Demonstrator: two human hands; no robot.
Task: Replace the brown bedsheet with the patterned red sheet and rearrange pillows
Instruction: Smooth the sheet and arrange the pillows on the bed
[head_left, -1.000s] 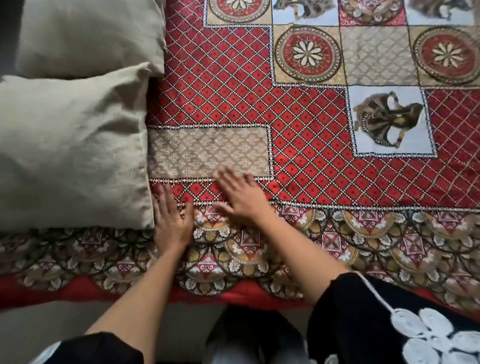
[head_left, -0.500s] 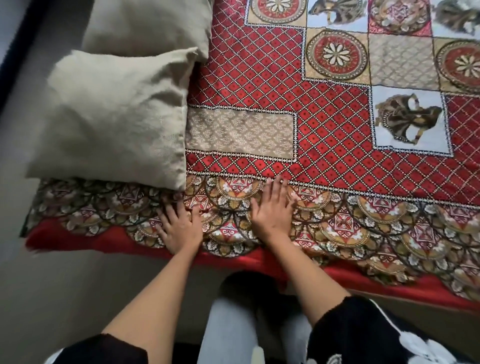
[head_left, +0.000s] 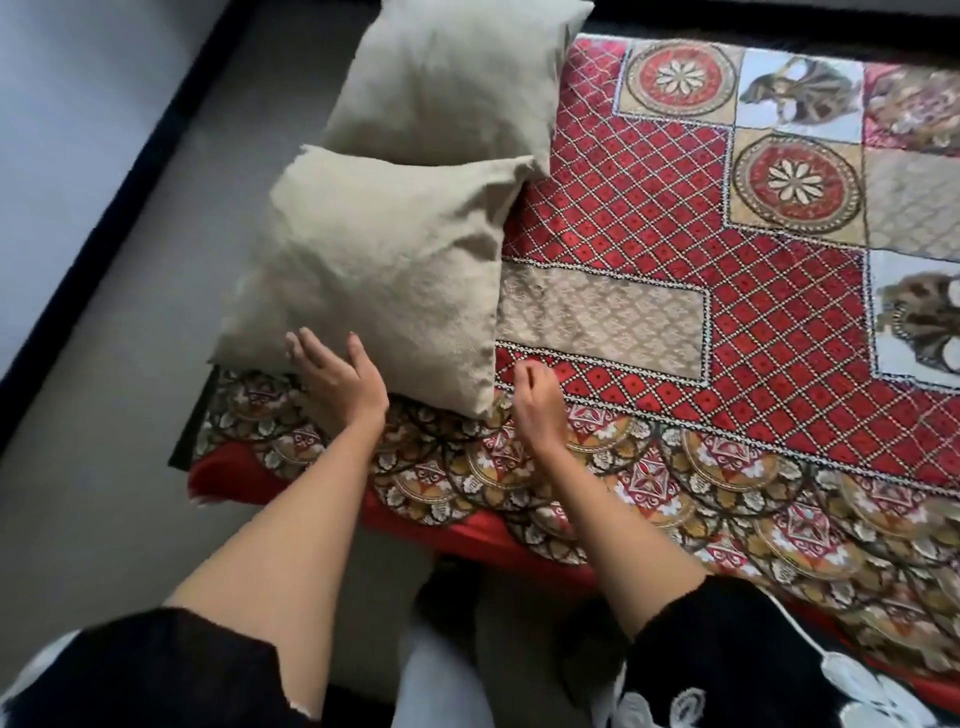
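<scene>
Half a second ago both hands lay flat on the scalloped border of the patterned red sheet (head_left: 649, 218), smoothing it near the bed's front edge. Now they have lifted off it and gone to the near pillow (head_left: 384, 280). The left hand (head_left: 337, 384) has its fingers spread and straight, touching the pillow's front edge, thumb apart, gripping nothing. The right hand (head_left: 535, 410) hangs just beside the pillow's front right corner with its fingers loosely curled and empty; whether it touches the cloth I cannot tell.

I take that to mean the sheet work is finished at this end and the pillows are next. The red sheet covers all of the bed that shows, its red hem hanging over the front edge, and no brown bedsheet is in sight.

The 2 beige pillows sit at the left end of the bed, the far pillow (head_left: 457, 83) behind the near 1, which overlaps its front corner. The near pillow lies skewed, its left corner reaching the bed's front left corner.

Grey floor (head_left: 104, 364) runs along the left, crossed by a dark strip (head_left: 124, 171). Nothing blocks the hands; only the overlap could drag the far pillow if the near 1 is pulled.
</scene>
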